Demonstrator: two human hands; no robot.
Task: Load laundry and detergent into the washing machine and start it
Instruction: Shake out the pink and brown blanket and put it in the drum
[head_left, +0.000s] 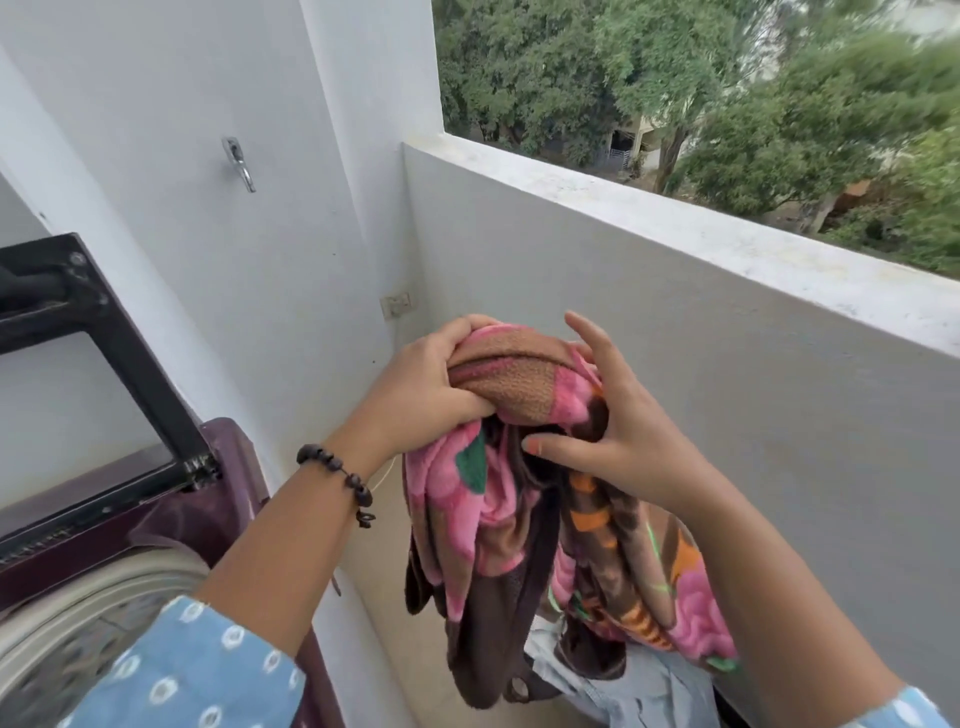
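Observation:
A pink, brown and orange fleece blanket hangs bunched in mid-air in front of me. My left hand grips its top fold with curled fingers. My right hand touches the bundle's right side with fingers spread, thumb pressed into the cloth. The maroon top-loading washing machine stands at lower left, its dark-framed lid raised and the drum opening showing. The blanket hangs to the right of the machine, not over the drum.
Pale laundry lies heaped below the blanket at bottom right. A white balcony parapet runs along the right, a white wall with a metal hook and a socket stands behind. Tiled floor shows between machine and parapet.

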